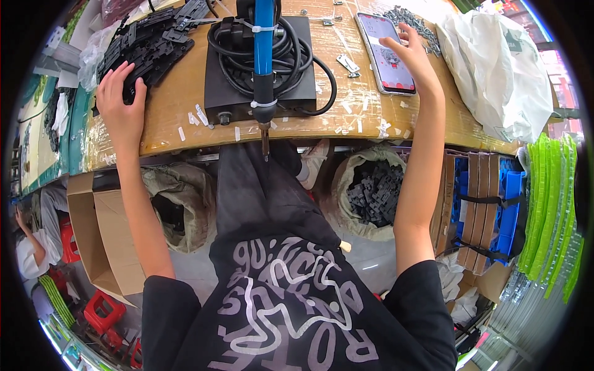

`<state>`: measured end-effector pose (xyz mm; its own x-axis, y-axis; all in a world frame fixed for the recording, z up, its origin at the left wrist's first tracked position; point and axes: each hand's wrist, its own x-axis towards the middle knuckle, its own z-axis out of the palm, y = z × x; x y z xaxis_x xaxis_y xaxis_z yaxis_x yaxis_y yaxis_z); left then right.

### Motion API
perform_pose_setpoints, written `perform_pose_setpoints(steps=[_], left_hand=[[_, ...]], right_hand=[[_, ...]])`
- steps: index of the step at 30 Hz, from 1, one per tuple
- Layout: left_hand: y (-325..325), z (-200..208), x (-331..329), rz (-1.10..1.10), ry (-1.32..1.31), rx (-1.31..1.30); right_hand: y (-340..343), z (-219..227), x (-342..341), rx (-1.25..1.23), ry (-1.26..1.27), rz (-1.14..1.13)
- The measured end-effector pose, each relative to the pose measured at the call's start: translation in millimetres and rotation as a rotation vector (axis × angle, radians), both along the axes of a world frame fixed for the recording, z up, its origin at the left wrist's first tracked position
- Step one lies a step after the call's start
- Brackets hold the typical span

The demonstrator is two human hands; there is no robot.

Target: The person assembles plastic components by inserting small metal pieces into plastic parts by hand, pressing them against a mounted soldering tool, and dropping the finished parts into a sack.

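The person's right hand (421, 59) has its fingers spread and slightly curled, with nothing seen in its grasp; it reaches over the right side of a flat smartphone with a lit screen and a silver edge (391, 77). A fingertip hangs over the display, though whether it touches the glass I cannot tell. The left hand (119, 99) has its fingers fanned and thumb apart, also with nothing visibly gripped; it rests at the near side of a heap of flat black plastic parts (154, 46), toward the workbench's left end.

The step in hand looks to be a tap or swipe on the phone, which lies right of centre, beyond the near edge of the brown, film-covered workbench (176, 117). A further tap would call for one extended fingertip and a light touch; picking a part from the heap would call for the left thumb and fingers to pinch one free without dragging its tangled neighbours.

Between the hands, a blue-and-black rod-shaped driver (263, 68) hangs with its metal tip past the near edge, in front of a black box (238, 111) topped with coiled black cable (297, 59). Small grey metal pieces (405, 17) lie beyond the phone, near a crumpled white plastic bag (489, 74) at the right end.
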<state>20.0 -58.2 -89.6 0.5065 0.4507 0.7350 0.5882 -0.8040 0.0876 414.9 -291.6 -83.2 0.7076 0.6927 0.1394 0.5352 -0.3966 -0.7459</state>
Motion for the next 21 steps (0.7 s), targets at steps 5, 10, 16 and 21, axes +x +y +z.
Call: perform_pose_setpoints(steps=[5,10,16,21], left_hand=[[-0.3,-0.2,-1.7,0.011,0.016,-0.01],[-2.0,0.2,0.4,0.006,-0.007,-0.003],[0.0,0.0,-1.2,0.001,-0.001,0.02],[-0.2,-0.5,-0.6,-0.002,-0.007,0.016]], right_hand=[[5.9,-5.1,-1.1,-0.1,-0.172,-0.046],[4.6,-4.9,3.5,-0.056,-0.08,-0.034],[4.6,-5.1,2.7,-0.057,-0.098,-0.032],[5.0,-4.4,2.7,-0.059,-0.088,-0.035]])
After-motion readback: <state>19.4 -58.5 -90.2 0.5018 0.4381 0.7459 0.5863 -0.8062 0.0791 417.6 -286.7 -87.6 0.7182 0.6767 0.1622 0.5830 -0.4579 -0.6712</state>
